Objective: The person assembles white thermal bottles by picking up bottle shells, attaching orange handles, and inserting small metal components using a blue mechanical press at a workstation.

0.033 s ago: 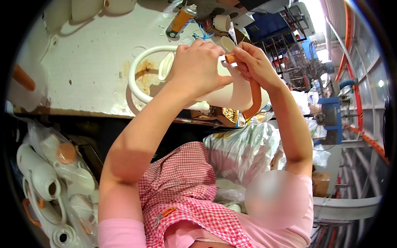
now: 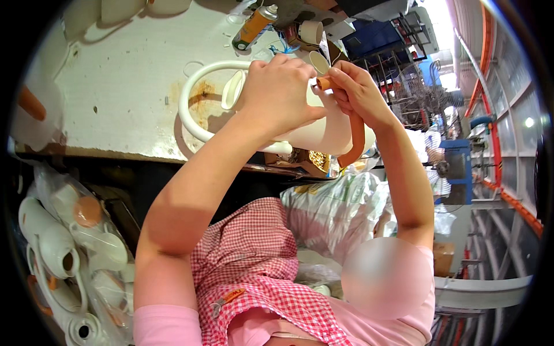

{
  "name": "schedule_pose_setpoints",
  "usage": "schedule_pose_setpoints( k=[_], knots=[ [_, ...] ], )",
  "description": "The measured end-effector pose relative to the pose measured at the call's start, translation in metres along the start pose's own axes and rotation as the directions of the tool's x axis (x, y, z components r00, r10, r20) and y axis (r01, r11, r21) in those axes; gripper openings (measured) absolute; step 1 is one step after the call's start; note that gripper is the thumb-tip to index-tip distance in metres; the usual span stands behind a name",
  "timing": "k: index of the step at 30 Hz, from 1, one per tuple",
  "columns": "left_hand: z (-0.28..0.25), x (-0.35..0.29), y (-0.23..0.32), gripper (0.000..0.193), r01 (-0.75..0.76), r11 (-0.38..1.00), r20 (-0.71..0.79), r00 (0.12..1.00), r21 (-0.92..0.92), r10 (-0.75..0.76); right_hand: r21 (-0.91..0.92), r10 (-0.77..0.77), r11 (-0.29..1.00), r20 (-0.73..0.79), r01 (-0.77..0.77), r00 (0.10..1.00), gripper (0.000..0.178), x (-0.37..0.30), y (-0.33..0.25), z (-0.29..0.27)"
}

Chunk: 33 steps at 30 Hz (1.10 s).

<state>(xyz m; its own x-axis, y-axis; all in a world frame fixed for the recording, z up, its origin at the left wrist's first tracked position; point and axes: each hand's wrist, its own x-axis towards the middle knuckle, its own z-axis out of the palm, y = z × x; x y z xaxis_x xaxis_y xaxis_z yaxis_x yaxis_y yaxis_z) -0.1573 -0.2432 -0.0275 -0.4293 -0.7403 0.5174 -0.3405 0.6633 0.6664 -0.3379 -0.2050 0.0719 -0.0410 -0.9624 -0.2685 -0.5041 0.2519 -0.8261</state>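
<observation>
Hands are working close together: the left hand (image 2: 278, 92) is wrapping over a white plastic vessel (image 2: 337, 127), fingers curled, while the right hand (image 2: 358, 89) is pinching an orange-brown curved handle (image 2: 358, 137) by its upper end, just beside the vessel at the table's right end. A white looping tube (image 2: 186, 104) is bulging toward 9 o'clock. Crowding the far side, a spray can (image 2: 253, 29) is standing at 11 o'clock and a cream cup (image 2: 310, 32) is lying at 12; white containers (image 2: 120, 10) are lining 10 o'clock. A carton of gold-coloured pieces (image 2: 318, 160) is sitting under the vessel at 6 o'clock, by the table's front edge. Beyond that edge, a white sack (image 2: 326, 210) is slumping at 6 and bagged white vessels (image 2: 49, 236) are piling at 8. The table (image 2: 130, 95) is offering its broadest stretch toward 9 o'clock.
</observation>
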Motion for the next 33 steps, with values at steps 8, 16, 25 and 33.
schedule_pose_setpoints(
  k=[8,16,25,33],
  knots=[
    [0.0,-0.003,-0.004,0.058,0.007,1.0,0.038,0.999,0.014,-0.007,-0.066,0.036,0.997,-0.069,-0.041,0.997,0.027,0.002,-0.002,0.01],
    [-0.003,-0.002,-0.003,0.059,0.013,1.0,0.089,0.996,0.018,-0.014,-0.259,-0.101,0.961,-0.015,0.093,0.995,0.027,0.005,-0.005,0.003],
    [-0.003,-0.002,-0.004,0.046,0.003,1.0,0.08,0.997,0.0,-0.003,-0.802,-0.343,0.533,0.09,0.272,0.935,0.032,0.002,-0.033,0.019],
    [-0.001,0.003,0.006,0.058,-0.04,0.999,0.006,0.999,-0.037,0.04,-0.889,-0.385,0.35,0.151,0.295,0.911,0.035,0.002,-0.027,0.007]
  ],
)
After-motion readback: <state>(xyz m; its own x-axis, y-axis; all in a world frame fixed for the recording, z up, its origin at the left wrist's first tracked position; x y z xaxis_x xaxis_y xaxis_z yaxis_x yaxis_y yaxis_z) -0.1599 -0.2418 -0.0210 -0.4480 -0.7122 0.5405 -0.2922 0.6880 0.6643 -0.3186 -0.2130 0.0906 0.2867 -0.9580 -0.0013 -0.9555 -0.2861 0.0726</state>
